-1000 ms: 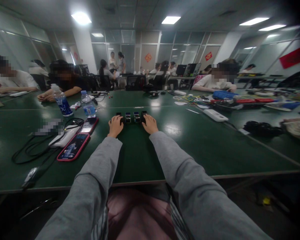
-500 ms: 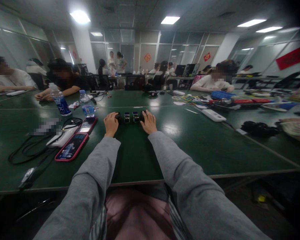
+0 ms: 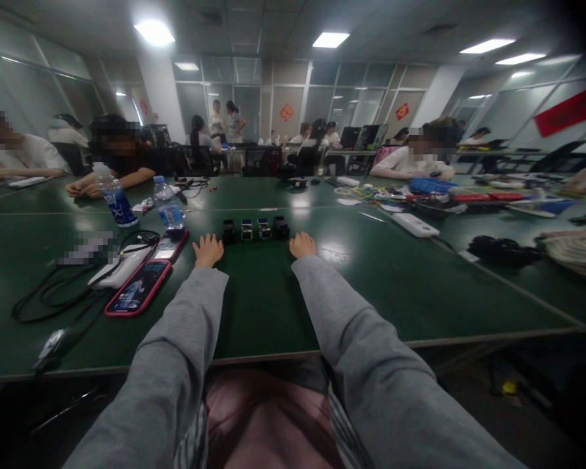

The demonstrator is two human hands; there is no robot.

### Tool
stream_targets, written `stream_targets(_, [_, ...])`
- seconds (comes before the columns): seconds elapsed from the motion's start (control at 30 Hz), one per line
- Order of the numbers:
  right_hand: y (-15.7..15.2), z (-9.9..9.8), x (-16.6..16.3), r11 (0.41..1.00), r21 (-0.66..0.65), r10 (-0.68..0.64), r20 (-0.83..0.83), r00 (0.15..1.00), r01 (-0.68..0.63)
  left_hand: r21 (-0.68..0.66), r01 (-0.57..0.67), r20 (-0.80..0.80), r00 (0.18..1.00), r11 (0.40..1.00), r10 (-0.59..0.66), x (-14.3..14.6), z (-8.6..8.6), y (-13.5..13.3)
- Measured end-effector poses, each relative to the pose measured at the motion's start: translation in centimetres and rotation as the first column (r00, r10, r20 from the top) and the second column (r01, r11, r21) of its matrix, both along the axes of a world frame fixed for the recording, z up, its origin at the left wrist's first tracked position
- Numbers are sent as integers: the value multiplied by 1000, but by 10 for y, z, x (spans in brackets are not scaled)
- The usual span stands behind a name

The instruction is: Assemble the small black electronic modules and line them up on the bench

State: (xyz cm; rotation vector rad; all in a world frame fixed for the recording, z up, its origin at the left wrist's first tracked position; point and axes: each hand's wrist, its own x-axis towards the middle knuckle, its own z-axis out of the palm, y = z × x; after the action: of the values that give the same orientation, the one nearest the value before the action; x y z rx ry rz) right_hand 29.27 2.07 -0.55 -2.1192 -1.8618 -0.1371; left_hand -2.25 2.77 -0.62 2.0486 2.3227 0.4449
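Just beyond the fingertips, in the centre of the frame, a row of four small black blocks (image 3: 254, 228) stands on the green surface (image 3: 371, 280). They look light, hard and rigid, some with a shiny face that may be slippery. Each seems best pinched by its two opposite sides, since they stand close together.

The left hand (image 3: 208, 250) lies flat with its fingers spread and holds nothing, a little short of the leftmost block. The right hand (image 3: 303, 245) rests near the rightmost block, apart from it. It looks bunched, and I cannot tell if its fingers are curled under.

Further left lie a phone in a red case (image 3: 137, 287), a black cable (image 3: 43, 296) and two water bottles (image 3: 168, 204). A white power strip (image 3: 415, 225) lies to the right.
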Motion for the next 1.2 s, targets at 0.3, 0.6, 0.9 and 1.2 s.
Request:
stream_targets(0.3, [0, -1, 0, 999, 37, 9, 10, 1000, -9, 7, 7, 15, 1000, 1000, -7, 1, 3, -3])
stream_targets(0.6, [-2, 0, -2, 998, 64, 8, -1, 1000, -8, 17, 13, 20, 1000, 1000, -13, 0, 3, -4])
stream_targets(0.9, [-1, -1, -1, 998, 58, 14, -3, 1000, -14, 392, 21, 69, 996, 920, -52, 24, 38, -31])
stream_targets(1.2, [0, -4, -1, 997, 67, 27, -28, 999, -25, 285, 258, -46, 966, 923, -256, 40, 33, -32])
